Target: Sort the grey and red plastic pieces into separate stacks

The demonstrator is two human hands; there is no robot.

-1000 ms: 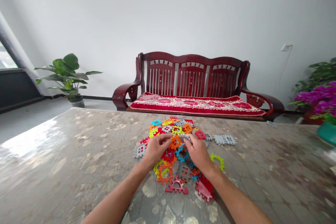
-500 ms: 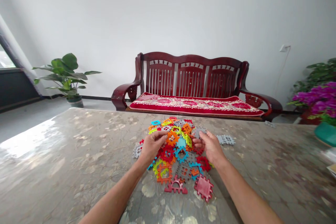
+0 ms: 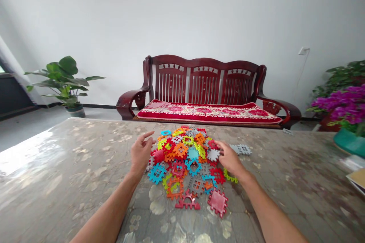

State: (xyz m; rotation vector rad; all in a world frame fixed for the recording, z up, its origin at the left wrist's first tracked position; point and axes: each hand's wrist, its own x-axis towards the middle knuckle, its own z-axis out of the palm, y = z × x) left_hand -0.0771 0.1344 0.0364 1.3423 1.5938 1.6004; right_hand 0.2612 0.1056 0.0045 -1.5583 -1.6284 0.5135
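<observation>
Since the earlier frame, my left hand has drawn off leftward and my right hand has lowered, bringing the grey tile down onto the heap's right side. Nearest me, a dark red arch piece and a red square tile lie loose on the worktop. Beyond, the heap of toothed tiles overlaps, none clearly joined. My left hand is empty, fingers apart, beside it; my right is at the grey tile, grip unclear. Farther right, pale grey tiles look already linked.
</observation>
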